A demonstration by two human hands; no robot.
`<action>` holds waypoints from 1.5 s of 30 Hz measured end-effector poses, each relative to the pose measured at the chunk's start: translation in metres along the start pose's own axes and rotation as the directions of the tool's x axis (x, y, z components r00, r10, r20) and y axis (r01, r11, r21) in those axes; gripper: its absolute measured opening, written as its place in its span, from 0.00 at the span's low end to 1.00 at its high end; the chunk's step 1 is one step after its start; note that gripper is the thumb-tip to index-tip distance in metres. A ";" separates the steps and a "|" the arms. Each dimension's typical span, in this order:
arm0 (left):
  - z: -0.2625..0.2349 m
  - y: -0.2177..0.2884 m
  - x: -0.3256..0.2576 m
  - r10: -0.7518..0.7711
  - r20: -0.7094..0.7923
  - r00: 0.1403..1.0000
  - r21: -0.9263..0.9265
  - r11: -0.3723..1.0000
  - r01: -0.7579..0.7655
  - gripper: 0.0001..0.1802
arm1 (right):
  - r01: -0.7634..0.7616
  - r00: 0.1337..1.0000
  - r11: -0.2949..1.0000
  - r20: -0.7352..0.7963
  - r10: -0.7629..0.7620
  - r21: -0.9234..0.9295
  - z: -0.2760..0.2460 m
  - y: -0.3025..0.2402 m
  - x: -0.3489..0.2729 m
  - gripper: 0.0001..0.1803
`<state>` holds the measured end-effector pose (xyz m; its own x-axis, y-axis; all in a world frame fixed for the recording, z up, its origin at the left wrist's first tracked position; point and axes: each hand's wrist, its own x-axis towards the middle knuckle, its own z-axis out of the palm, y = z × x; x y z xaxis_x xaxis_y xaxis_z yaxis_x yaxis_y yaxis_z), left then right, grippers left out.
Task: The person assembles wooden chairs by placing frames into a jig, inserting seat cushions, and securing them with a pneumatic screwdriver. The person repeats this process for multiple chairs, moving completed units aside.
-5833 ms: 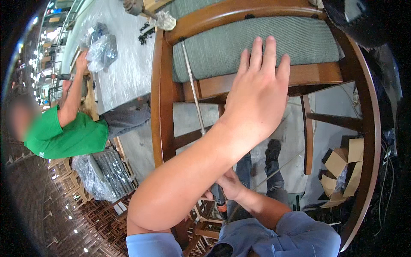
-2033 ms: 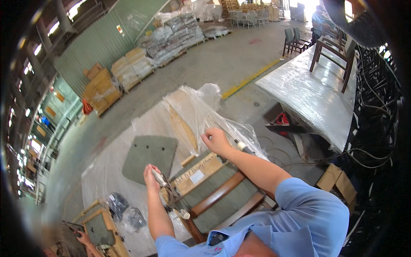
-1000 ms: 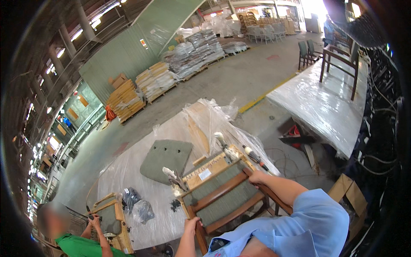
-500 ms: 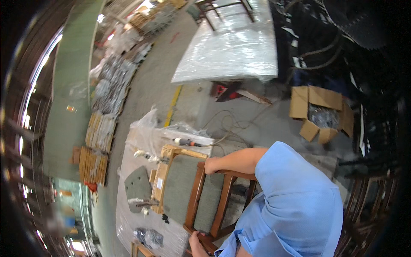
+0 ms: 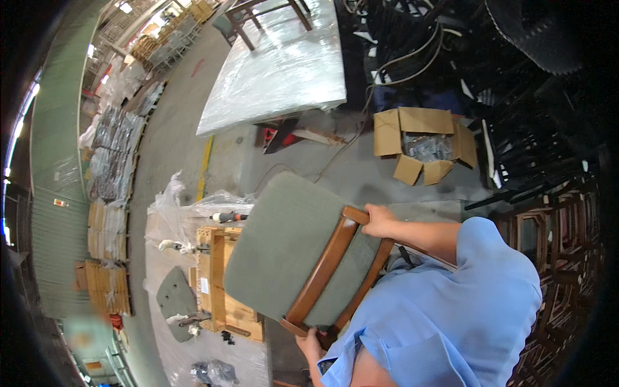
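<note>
A chair with a grey-green padded seat [image 5: 284,238] and a brown wooden back [image 5: 329,264] is held up, tilted, in front of my body. My right hand [image 5: 380,221] is closed round the upper end of the wooden back rail. At the lower end of the same rail, my left hand [image 5: 312,345] grips the chair, its fingers partly hidden. Behind the seat, partly covered by it, a pale wooden jig [image 5: 219,277] with toggle clamps [image 5: 187,320] lies on a plastic-wrapped bench [image 5: 161,232]. The chair's legs are mostly hidden by my arm and shirt.
A power screwdriver [image 5: 227,217], a grey buttoned pad [image 5: 175,303] and a plastic bag [image 5: 219,372] rest on the bench. Beyond are an open cardboard box [image 5: 425,119], a wrapped table [image 5: 284,71] with a chair frame [image 5: 258,19] and a loose hose [image 5: 412,74]. Chair frames [image 5: 554,258] stand at right.
Both hands have raised the chair up off the wooden jig, so the jig's inner planks now show. My view has shifted, and the surroundings sit further left.
</note>
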<state>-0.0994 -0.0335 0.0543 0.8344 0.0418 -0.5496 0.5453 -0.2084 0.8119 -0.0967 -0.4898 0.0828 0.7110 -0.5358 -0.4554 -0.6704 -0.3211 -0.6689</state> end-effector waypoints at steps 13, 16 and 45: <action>0.154 0.249 0.025 0.387 0.383 0.839 -0.093 0.919 -0.382 0.14 | 0.301 0.827 0.848 -0.562 -0.005 0.436 -0.218 -0.028 -0.116 0.17; 0.196 0.317 -0.011 0.553 0.356 0.754 -0.132 0.828 -0.545 0.16 | 0.482 0.735 0.763 -0.672 -0.085 0.431 -0.272 -0.035 -0.121 0.15; 0.501 0.529 0.181 0.596 -0.497 0.631 -0.682 0.182 -0.708 0.14 | 0.859 -0.358 -0.026 -0.563 -0.745 -0.511 -0.550 -0.378 0.313 0.21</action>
<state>0.2998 -0.6262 0.2858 0.8915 0.3877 0.2344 -0.4370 0.5992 0.6709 0.2628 -0.9653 0.5161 0.1258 -0.0089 0.9920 0.5201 -0.8509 -0.0736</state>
